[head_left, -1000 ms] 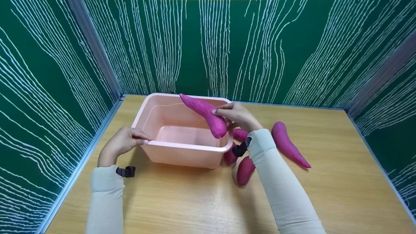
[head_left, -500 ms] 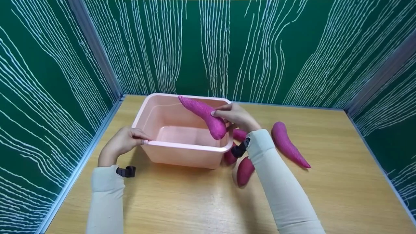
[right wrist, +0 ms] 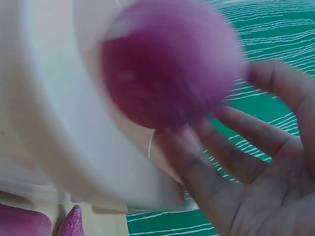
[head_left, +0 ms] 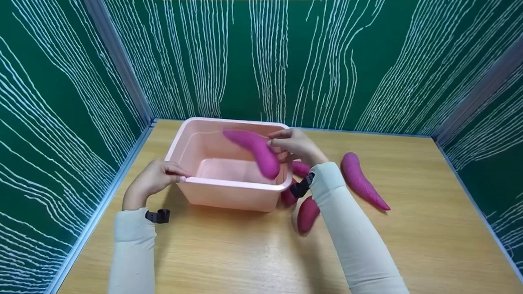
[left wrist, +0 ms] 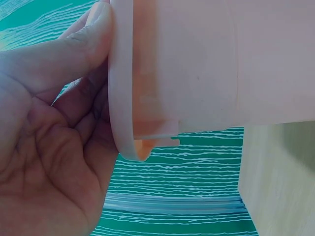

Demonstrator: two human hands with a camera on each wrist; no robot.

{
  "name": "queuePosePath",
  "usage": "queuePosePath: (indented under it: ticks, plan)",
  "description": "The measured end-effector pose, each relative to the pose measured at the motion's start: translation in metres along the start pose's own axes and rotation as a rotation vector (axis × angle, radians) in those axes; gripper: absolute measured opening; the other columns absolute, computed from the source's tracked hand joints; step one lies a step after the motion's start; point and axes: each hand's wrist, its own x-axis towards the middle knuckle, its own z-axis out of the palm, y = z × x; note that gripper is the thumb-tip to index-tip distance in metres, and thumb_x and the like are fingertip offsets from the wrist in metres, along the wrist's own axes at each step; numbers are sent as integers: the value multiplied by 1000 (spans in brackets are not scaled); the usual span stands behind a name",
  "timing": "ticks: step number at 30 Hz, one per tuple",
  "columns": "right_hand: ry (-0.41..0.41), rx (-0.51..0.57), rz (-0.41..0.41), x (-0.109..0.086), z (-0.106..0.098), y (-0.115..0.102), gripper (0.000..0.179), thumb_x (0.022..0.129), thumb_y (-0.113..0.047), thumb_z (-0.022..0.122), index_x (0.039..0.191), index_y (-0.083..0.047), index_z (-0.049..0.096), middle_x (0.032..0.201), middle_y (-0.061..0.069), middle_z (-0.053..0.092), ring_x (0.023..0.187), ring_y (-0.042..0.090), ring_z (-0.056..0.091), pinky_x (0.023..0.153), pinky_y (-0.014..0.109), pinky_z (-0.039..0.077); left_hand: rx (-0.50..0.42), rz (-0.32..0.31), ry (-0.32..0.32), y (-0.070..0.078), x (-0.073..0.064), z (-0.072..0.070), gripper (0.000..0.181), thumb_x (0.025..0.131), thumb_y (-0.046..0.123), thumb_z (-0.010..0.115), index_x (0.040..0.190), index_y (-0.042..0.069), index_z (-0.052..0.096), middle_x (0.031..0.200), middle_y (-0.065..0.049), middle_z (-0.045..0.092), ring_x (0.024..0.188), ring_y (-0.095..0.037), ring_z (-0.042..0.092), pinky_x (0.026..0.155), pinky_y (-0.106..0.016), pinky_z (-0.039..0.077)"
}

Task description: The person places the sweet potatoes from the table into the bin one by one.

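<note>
A pink plastic tub (head_left: 229,197) stands on the table, its inside floor bare in the head view. My left hand (head_left: 152,179) pinches its near left rim; in the left wrist view the thumb (left wrist: 81,54) lies along one side of that rim. Over the tub's right part, a purple-pink sweet potato (head_left: 263,155) tilts with its thick end down, blurred by motion. My right hand (head_left: 298,145) is right beside it above the right rim. The right wrist view shows its fingers (right wrist: 197,167) spread loosely around the sweet potato's rounded end.
Several more sweet potatoes lie right of the tub: a long one (head_left: 363,181) farthest right, a redder one (head_left: 308,216) nearer the front, and others partly hidden by the right wrist and tub. Green white-lined walls (head_left: 237,61) enclose the wooden table (head_left: 229,253).
The sweet potato has dropped lower into the tub's opening, its thin tip now below the back rim. My right fingers have loosened from it. My left hand stays on the rim.
</note>
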Motion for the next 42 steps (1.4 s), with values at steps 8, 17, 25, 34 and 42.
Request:
queuePosePath:
  ticks: [8, 17, 25, 34, 42]
  plan:
    - [31, 26, -15, -3, -2, 0, 41, 89, -30, 68, 126, -14, 63, 116, 8, 65, 93, 22, 66, 81, 38, 58, 5, 0, -4, 1, -1, 0, 21, 88, 2, 66, 108, 4, 73, 120, -20, 66, 119, -38, 47, 103, -53, 43]
    - [16, 39, 0, -3, -3, 4, 40, 89, -28, 68, 126, -12, 62, 111, 11, 67, 79, 18, 68, 73, 31, 59, -29, -26, -13, 0, 1, 0, 21, 88, 1, 65, 106, 5, 74, 126, -21, 62, 124, -38, 44, 103, -51, 43]
    - [26, 37, 23, -3, -4, 7, 42, 89, -31, 69, 127, -13, 61, 113, 9, 65, 85, 18, 68, 75, 30, 59, 20, 21, -3, -1, 2, 1, 19, 87, 1, 67, 103, 5, 75, 120, -19, 66, 120, -37, 48, 103, -52, 44]
    - [34, 62, 19, -7, -8, 9, 41, 90, -29, 67, 128, -13, 60, 110, 9, 64, 80, 17, 65, 72, 28, 59, 22, 4, -8, -2, 1, 0, 19, 88, 2, 66, 104, 6, 75, 119, -18, 67, 120, -36, 49, 104, -51, 43]
    - [37, 71, 13, -12, -13, 14, 48, 90, -32, 68, 132, -11, 56, 120, 9, 62, 98, 26, 64, 78, 32, 59, 12, -16, -13, 0, 1, 0, 20, 88, 3, 66, 106, 5, 74, 121, -18, 66, 121, -37, 49, 104, -52, 43]
